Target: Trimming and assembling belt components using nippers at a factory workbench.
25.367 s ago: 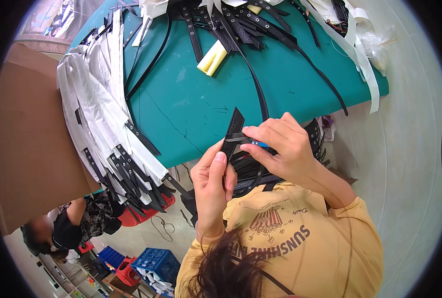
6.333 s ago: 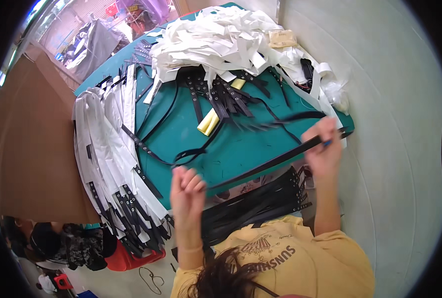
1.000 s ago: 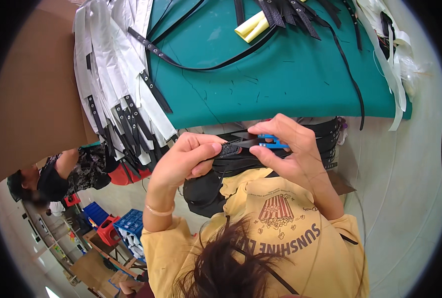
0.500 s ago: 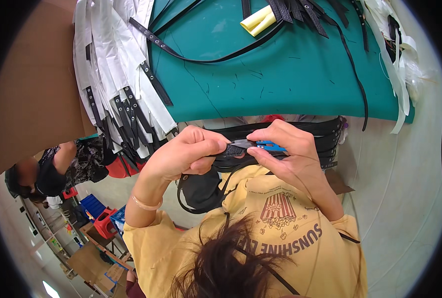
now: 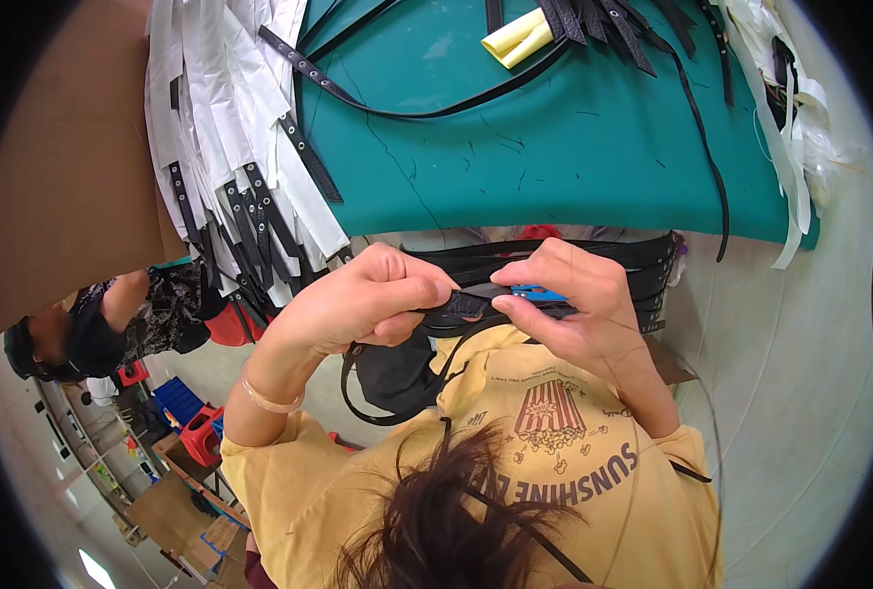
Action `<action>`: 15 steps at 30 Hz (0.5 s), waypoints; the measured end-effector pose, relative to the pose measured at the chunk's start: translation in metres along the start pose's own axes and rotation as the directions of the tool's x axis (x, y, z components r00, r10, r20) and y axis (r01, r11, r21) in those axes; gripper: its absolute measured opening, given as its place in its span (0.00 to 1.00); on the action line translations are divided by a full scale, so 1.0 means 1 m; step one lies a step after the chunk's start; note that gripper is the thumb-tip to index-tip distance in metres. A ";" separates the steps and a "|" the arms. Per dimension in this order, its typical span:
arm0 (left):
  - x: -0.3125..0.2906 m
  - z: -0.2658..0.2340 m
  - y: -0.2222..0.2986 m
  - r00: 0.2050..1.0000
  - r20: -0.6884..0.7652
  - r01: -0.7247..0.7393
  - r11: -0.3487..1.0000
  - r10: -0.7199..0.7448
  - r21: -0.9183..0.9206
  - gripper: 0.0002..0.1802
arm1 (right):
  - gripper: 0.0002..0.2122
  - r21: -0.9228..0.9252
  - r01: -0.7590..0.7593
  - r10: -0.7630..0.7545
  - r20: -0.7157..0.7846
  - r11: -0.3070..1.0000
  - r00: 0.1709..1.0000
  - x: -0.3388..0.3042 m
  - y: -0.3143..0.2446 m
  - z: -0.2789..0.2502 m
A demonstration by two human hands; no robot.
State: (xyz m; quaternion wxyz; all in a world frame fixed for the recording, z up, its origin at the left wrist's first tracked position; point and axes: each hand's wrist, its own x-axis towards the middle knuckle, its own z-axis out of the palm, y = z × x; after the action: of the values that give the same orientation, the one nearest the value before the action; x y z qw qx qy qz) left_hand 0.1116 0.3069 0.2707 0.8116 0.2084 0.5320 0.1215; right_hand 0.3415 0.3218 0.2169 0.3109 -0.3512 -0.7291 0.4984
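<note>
My left hand (image 5: 382, 297) pinches the end of a black strap (image 5: 463, 305) between thumb and bent fingers. Facing it, my right hand (image 5: 569, 294) grips small thread snips (image 5: 527, 293) with blue handles and metal blades. The blades point left and lie against the strap end, close to my left thumb. Whether they are closed on a thread is too small to tell. Below my left hand, the strap curves down in a loop (image 5: 350, 393). Behind both hands lies a stack of black straps with eyelets (image 5: 603, 257).
A green-topped table (image 5: 554, 187) carries thread scraps, black straps (image 5: 613, 34) and a rolled yellow piece (image 5: 517, 39). White-wrapped eyelet straps (image 5: 245, 108) hang over its left edge. Pale strips (image 5: 800, 147) hang at the right. Another person (image 5: 103, 324) sits at the far left.
The snips' blades have shifted slightly and lie closer over the strap end. My left forearm has moved a little to the left. Both grips stay the same.
</note>
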 end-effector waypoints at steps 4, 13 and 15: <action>0.000 0.000 -0.001 1.000 0.002 -0.006 1.000 0.006 -0.013 0.10 | 0.10 0.086 0.022 -0.012 -0.116 0.996 0.993 0.002 0.004 0.004; -0.003 -0.006 -0.001 1.000 -0.007 0.007 1.000 -0.008 -0.013 0.10 | 0.11 0.003 0.000 0.000 -0.022 1.000 1.000 -0.001 -0.003 -0.001; -0.002 -0.006 -0.002 1.000 -0.012 0.002 1.000 -0.002 0.022 0.10 | 0.12 -0.027 0.004 -0.004 -0.006 1.000 1.000 0.000 -0.005 0.001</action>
State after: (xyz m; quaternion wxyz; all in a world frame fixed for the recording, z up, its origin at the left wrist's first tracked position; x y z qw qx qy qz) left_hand 0.1055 0.3056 0.2696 0.8062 0.2162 0.5383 0.1161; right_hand 0.3402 0.3200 0.2212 0.3091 -0.3556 -0.7356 0.4867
